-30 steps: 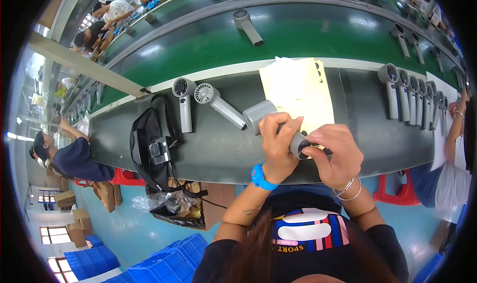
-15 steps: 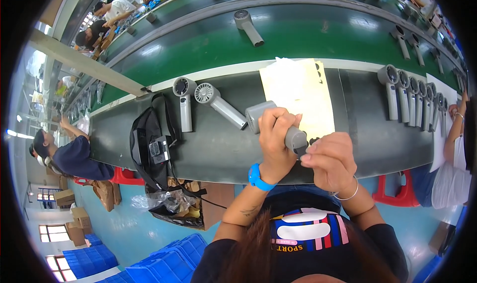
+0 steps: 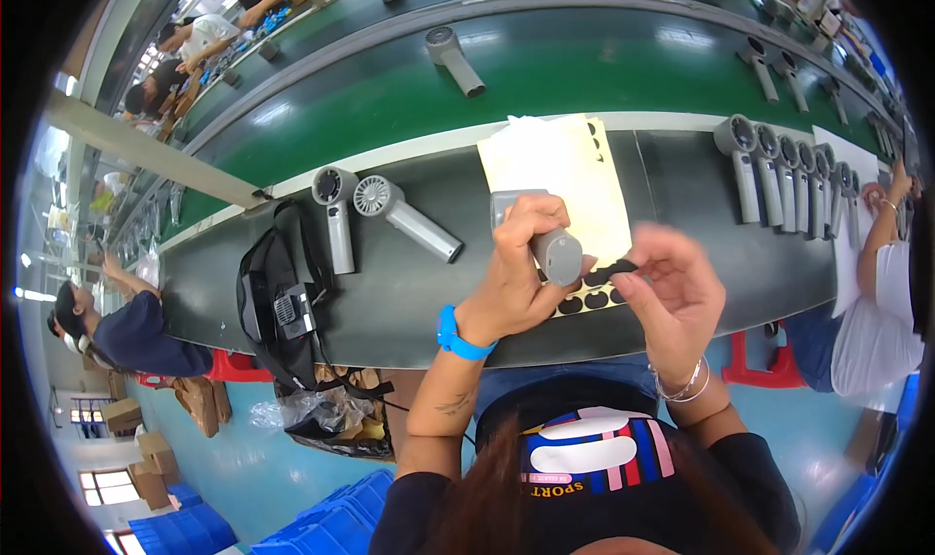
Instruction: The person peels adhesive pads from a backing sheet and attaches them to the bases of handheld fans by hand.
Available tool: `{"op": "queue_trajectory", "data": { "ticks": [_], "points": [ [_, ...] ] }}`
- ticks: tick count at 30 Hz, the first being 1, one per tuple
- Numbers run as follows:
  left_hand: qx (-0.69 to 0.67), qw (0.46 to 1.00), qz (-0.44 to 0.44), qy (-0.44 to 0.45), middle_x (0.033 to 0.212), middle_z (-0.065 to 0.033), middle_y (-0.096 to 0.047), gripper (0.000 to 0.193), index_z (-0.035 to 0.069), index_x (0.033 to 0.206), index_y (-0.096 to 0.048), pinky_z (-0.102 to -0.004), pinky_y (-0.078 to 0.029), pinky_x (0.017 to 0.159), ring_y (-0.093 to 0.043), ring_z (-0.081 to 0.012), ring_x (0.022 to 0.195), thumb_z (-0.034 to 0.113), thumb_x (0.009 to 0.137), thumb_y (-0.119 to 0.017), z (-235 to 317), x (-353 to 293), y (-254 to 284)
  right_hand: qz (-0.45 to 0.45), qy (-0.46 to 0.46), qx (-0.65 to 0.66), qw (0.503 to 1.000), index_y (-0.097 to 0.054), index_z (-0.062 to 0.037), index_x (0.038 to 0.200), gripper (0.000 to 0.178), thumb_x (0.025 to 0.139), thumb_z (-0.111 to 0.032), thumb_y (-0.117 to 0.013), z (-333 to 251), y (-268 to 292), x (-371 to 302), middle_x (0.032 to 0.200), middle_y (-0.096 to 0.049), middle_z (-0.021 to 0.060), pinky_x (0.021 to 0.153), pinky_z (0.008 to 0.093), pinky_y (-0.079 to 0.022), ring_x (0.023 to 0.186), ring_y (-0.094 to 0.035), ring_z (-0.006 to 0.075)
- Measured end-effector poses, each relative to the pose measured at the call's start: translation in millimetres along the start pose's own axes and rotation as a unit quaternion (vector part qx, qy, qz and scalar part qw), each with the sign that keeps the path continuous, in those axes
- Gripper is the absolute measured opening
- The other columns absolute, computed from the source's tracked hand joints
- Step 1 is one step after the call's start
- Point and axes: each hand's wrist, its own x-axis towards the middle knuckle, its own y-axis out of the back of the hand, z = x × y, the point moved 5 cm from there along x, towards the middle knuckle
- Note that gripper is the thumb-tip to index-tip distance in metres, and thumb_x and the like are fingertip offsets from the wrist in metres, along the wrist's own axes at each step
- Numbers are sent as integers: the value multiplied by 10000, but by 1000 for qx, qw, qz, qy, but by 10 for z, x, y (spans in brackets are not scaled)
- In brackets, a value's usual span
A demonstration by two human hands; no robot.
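My left hand is wrapped round the handle of a grey handheld fan. The round, bare grey end of the handle faces up toward me, and the fan's head is mostly behind my fingers. Between the thumb and fingers of my right hand is a small dark sticker, just right of the handle end and apart from it. Under both hands lies a yellow backing sheet with rows of black round stickers along its near edge.
Two grey fans lie to the left, beside a black bag. Several fans stand in a row at the right. Another fan lies on the green conveyor belt. Co-workers sit on both sides.
The dark sticker has moved away from the handle's end, held in my right hand, which shifted right and up. The handle end now faces me more fully. The whole view has shifted slightly.
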Motion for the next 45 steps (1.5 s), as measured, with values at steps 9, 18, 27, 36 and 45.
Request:
{"op": "queue_trajectory", "data": {
  "ticks": [9, 18, 27, 36, 45],
  "points": [
    [214, 968, -46, 119, 1147, -83, -585, 446, 119, 1100, -705, -332, -480, 813, -552, -261, 1056, -30, 679, -701, 211, -21, -6, 22, 20, -55, 998, -615, 23, 910, 166, 779, 95, -688, 86, 181, -1, 945, -609, 96, 742, 253, -483, 838, -583, 136],
    [-53, 977, 31, 205, 1181, -109, -584, 464, 54, 1176, -648, -252, -561, 710, -624, -169, 946, -130, 750, -650, 166, -64, -41, 23, 28, -139, 990, -627, 22, 916, 203, 745, 85, -715, 46, 142, -59, 897, -650, 109, 782, 273, -491, 850, -624, 178],
    [-209, 945, -6, 250, 1283, -123, -480, 422, -8, 1224, -594, -247, -543, 751, -598, -131, 927, -22, 813, -688, 221, -81, -46, 4, 34, -165, 986, -649, 21, 892, 172, 744, 76, -717, 11, 137, -82, 924, -680, 139, 792, 299, -513, 947, -668, 244],
    [-201, 936, -20, 288, 1292, -116, -473, 357, -15, 1230, -588, -242, -527, 747, -591, -127, 922, -4, 876, -625, 183, -118, -53, -23, 43, -207, 977, -665, 12, 857, 165, 719, 58, -743, -83, 122, -54, 861, -678, 118, 751, 293, -518, 920, -669, 242],
    [-266, 921, -39, 282, 1331, -101, -406, 476, -15, 1294, -538, -262, -532, 802, -558, -123, 934, -38, 833, -652, 154, -118, -58, -7, 18, -156, 988, -638, 26, 911, 205, 732, 76, -723, -37, 170, -7, 968, -667, 111, 772, 268, -499, 819, -637, 144]
  ]
}}
